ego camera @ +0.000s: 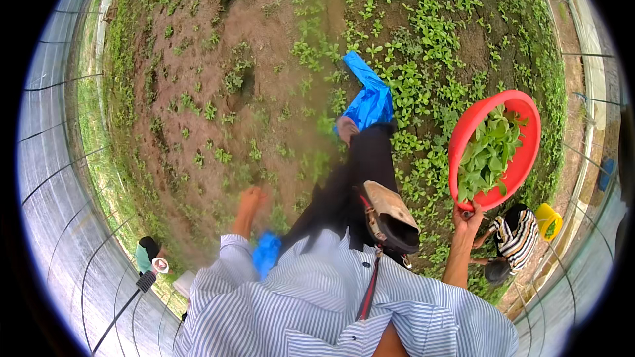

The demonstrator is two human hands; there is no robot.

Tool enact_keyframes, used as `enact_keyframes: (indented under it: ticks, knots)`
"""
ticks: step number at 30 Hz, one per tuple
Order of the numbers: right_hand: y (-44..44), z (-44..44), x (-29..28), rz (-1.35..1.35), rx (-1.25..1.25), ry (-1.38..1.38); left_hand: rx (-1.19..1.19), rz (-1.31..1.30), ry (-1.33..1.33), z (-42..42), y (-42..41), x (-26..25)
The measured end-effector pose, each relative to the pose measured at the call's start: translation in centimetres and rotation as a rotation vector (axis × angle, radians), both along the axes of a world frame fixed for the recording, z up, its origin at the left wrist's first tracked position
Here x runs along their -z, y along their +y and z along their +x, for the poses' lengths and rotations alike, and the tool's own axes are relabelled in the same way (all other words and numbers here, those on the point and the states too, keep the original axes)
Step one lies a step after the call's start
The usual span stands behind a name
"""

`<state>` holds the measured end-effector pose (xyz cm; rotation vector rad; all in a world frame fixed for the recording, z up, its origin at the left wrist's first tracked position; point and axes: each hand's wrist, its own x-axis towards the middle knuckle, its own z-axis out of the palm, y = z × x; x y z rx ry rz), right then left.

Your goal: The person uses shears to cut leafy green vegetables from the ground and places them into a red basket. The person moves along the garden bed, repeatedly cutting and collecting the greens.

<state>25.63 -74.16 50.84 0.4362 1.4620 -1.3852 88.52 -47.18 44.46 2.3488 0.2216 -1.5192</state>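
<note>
My right hand (468, 217) grips the near rim of a red plastic basin (522, 171), which is tilted on my right. Leafy green seedlings (491, 151) lie heaped inside it, mostly towards its left side. On the other side, my left hand (252, 199) hangs over the soil, blurred, with its fingers curled in. I see nothing held in it. One foot is stretched forward in a blue plastic shoe cover (369, 101); more blue plastic (267, 254) shows by my left sleeve. A small tan-and-black bag (392, 215) hangs at my front from a strap.
Green seedlings (436, 34) grow thickly ahead and to the right; sparser plants dot the brown soil (208, 74) on the left. A person (518, 238) bends at the right beside a yellow bucket (548, 221). Another person (147, 254) is behind-left. Plastic-sheeted greenhouse walls (54, 124) curve along both sides.
</note>
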Motion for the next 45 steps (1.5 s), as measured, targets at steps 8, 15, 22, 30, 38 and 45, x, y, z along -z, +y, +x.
enact_keyframes:
  ticks: [8,15,22,30,38,45]
  knots:
    - [-7.8,8.3,-1.3,0.063,-0.097,0.097,0.26,-0.005,0.106,8.9,-6.9,0.6]
    - [-14.6,23.3,2.7,0.125,0.011,0.092,0.652,-0.209,0.001,23.6,-30.8,-0.8]
    - [-22.1,33.9,6.2,0.158,-0.09,-0.026,0.926,-0.27,-0.023,24.7,-32.3,2.2]
    - [-30.9,43.4,2.4,0.168,0.026,0.062,1.09,-0.23,-0.096,30.7,-41.8,0.9]
    - [-32.7,52.4,-0.2,0.131,0.35,0.14,0.865,-0.502,0.066,44.1,-59.2,3.1]
    - [-31.1,58.3,-1.0,0.164,0.504,0.08,1.127,-0.108,0.48,52.5,-64.5,1.2]
